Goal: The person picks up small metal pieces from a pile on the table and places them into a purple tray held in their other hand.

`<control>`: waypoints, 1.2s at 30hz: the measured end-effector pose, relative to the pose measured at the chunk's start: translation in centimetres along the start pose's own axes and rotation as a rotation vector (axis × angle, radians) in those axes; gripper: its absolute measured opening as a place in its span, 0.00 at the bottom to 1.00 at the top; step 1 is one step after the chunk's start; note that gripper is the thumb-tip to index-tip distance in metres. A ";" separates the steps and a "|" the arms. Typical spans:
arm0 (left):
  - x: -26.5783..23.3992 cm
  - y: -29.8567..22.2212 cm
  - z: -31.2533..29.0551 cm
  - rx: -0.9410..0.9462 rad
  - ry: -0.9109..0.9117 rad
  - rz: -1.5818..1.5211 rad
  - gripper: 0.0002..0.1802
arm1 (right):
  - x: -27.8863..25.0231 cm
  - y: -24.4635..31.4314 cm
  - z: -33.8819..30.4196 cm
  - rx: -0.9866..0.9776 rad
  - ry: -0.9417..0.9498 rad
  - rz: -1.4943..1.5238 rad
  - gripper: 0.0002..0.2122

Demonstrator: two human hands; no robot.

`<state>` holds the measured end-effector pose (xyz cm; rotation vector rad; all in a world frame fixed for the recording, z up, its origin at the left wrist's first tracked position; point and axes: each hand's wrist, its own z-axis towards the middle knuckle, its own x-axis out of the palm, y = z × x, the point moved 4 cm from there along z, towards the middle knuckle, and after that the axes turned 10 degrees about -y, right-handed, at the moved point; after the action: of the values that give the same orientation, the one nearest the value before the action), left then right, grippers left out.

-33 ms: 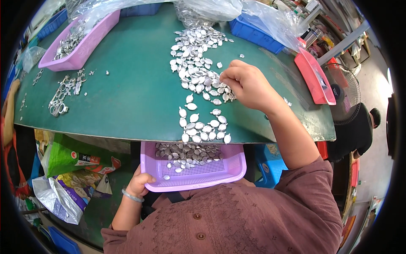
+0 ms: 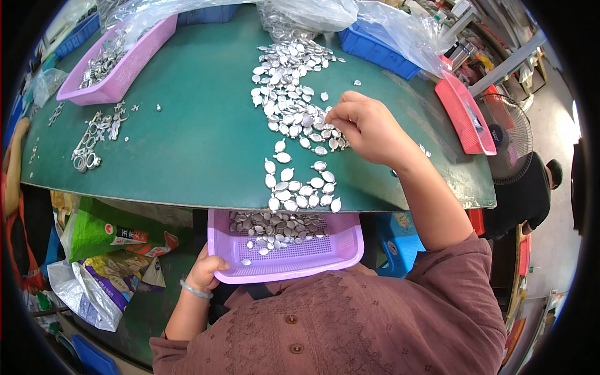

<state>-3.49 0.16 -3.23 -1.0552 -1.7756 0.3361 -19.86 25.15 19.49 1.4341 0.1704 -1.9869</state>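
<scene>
Green and smooth, a wide tabletop (image 2: 200, 125) curves across our view. At its far left edge we see a co-worker's bare arm (image 2: 14, 162). Next, a long pinkish-purple plastic basket (image 2: 142, 59) holds a heap of small silver-coloured metal parts (image 2: 103, 67). Nearer to us, shiny metal rings (image 2: 89, 150) lie in a loose cluster on the table, and below the table edge sits a bright green plastic bag (image 2: 94, 231).

Moving right, our left hand (image 2: 206, 270) grips the left side of a lavender plastic basket (image 2: 294, 274) with a mesh bottom, thumb over the rim and a pale bangle (image 2: 196, 290) on the wrist. The basket is just under the table edge; flat, oval, silver-coloured metal pieces (image 2: 275, 224) lie inside, mostly toward its far side. Above it, more of these oval pieces are on the table: a small group near the edge and a long pile reaching back to a clear plastic bag (image 2: 306, 19).

Our right hand (image 2: 369, 125) is at the right side of that pile, thumb and fingertips drawn together; we cannot tell whether a piece is between them. Beyond stand a blue plastic tray (image 2: 380, 51), a coral-pink plastic basket (image 2: 459, 119) and a round wire-caged fan (image 2: 509, 137).
</scene>
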 end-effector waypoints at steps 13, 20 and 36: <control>0.0 0.0 0.0 -0.006 0.016 -0.011 0.40 | 0.5 0.8 -2.1 -0.037 0.087 0.171 0.07; 0.2 -0.1 0.0 -0.004 0.022 0.009 0.40 | -1.1 0.3 -1.4 0.010 -0.063 0.195 0.10; 0.2 -0.1 -0.1 -0.002 0.027 -0.012 0.37 | 1.4 4.6 -3.3 -0.416 0.059 -0.243 0.17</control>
<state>-3.50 0.21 -3.01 -1.0459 -1.7579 0.3111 -14.76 22.56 18.25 1.2425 0.7694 -1.9482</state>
